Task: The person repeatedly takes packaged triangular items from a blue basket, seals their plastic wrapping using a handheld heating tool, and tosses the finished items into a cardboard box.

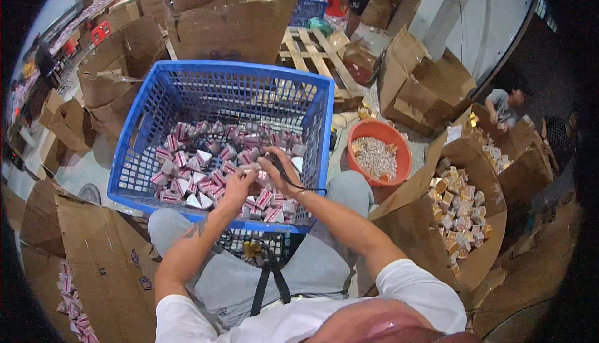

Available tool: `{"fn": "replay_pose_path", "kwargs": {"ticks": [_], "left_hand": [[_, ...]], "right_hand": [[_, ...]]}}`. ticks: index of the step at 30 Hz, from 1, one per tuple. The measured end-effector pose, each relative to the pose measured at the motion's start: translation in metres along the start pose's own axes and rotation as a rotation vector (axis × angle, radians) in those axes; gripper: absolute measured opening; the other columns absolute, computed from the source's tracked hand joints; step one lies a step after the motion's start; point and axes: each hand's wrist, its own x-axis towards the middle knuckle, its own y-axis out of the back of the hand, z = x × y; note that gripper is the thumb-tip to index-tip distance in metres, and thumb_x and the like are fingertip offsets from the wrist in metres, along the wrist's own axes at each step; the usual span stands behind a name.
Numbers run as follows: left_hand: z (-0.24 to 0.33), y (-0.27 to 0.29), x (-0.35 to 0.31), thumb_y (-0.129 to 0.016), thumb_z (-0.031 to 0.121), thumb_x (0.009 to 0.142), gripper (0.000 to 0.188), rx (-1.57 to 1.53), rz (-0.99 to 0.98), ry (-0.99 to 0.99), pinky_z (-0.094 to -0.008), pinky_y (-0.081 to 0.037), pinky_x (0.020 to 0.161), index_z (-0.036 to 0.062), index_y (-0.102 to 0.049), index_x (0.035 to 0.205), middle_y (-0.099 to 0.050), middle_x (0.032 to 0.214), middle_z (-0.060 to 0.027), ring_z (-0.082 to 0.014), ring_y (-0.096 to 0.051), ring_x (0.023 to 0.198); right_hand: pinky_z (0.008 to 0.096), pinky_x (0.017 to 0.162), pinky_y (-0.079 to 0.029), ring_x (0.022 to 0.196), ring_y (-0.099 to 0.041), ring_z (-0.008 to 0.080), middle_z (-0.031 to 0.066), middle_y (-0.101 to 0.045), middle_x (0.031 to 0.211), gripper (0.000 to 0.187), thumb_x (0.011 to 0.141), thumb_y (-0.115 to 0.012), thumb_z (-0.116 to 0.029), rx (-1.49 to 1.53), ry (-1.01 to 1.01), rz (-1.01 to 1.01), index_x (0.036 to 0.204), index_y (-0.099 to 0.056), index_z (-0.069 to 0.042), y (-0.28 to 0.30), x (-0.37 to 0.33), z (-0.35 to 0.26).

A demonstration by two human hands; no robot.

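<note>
My left hand (237,186) and my right hand (276,171) meet low over the near part of a blue plastic crate (226,67). Between their fingertips is a small pale packet (252,169), partly covered by the fingers. Both sets of fingers are curled in around it. A thin dark strip lies along my right hand, and a dark cord (312,189) crosses that wrist; what the strip is I cannot make out. Beneath the hands, many small white packets with a dark pink stripe (187,184) lie loose in the crate.
An orange basin (404,162) of small clear-wrapped pieces stands right of the crate. Beyond it, an open carton (399,215) holds gold and clear pieces. Another carton (103,262) with striped packets is at lower left. A wooden pallet (318,56) lies behind; a person (501,106) sits far right.
</note>
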Motion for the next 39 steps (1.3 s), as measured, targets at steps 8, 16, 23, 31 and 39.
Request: {"fn": "replay_pose_path", "kwargs": {"ticks": [8,16,23,31,39], "left_hand": [[0.019,-0.007,-0.011,-0.05,0.032,0.101,0.027,0.038,-0.015,0.089,-0.0289,-0.055,0.066,0.0099,-0.057,0.115,-0.065,0.096,-0.0046,-0.0152,-0.063,0.075],[0.036,0.04,-0.02,-0.054,0.031,0.099,0.036,0.127,-0.196,0.232,-0.0308,-0.056,0.065,0.0035,-0.055,0.121,-0.068,0.108,-0.0107,-0.0188,-0.068,0.086],[0.068,0.194,-0.032,-0.065,0.031,0.088,0.04,0.84,0.27,-0.233,-0.0327,-0.052,0.068,-0.0012,-0.066,0.111,-0.07,0.091,-0.0104,-0.0165,-0.065,0.079],[0.078,0.179,-0.054,-0.067,0.037,0.083,0.043,0.886,0.253,-0.178,-0.0388,-0.053,0.081,0.002,-0.069,0.109,-0.071,0.098,-0.0182,-0.029,-0.069,0.089],[0.095,0.134,-0.075,-0.067,0.047,0.079,0.054,1.274,0.196,-0.125,-0.0478,-0.05,0.087,0.0065,-0.066,0.115,-0.068,0.105,-0.0214,-0.0381,-0.065,0.1]], "right_hand": [[0.0325,0.073,-0.047,0.081,-0.057,0.0183,0.0097,-0.059,0.095,0.043,0.091,-0.065,-0.033,-0.049,0.034,0.161,0.121,-0.052,-0.006,0.006,0.006,0.02],[0.0315,0.073,-0.045,0.079,-0.054,0.0165,0.0083,-0.057,0.094,0.046,0.088,-0.067,-0.034,-0.167,0.083,0.255,0.119,-0.053,-0.003,0.031,0.004,0.038],[0.0312,0.068,-0.045,0.075,-0.054,0.0153,0.0057,-0.056,0.087,0.045,0.089,-0.067,-0.034,-0.125,0.073,0.14,0.116,-0.053,0.0,0.032,0.006,0.047],[0.0346,0.078,-0.049,0.086,-0.062,0.022,0.0135,-0.062,0.099,0.051,0.089,-0.066,-0.042,-0.255,0.098,0.108,0.121,-0.056,-0.005,0.03,0.002,0.041],[0.0311,0.067,-0.046,0.078,-0.054,0.0149,0.0066,-0.055,0.093,0.047,0.093,-0.065,-0.036,-0.362,0.114,0.101,0.123,-0.05,-0.004,0.04,0.018,0.078]]}}
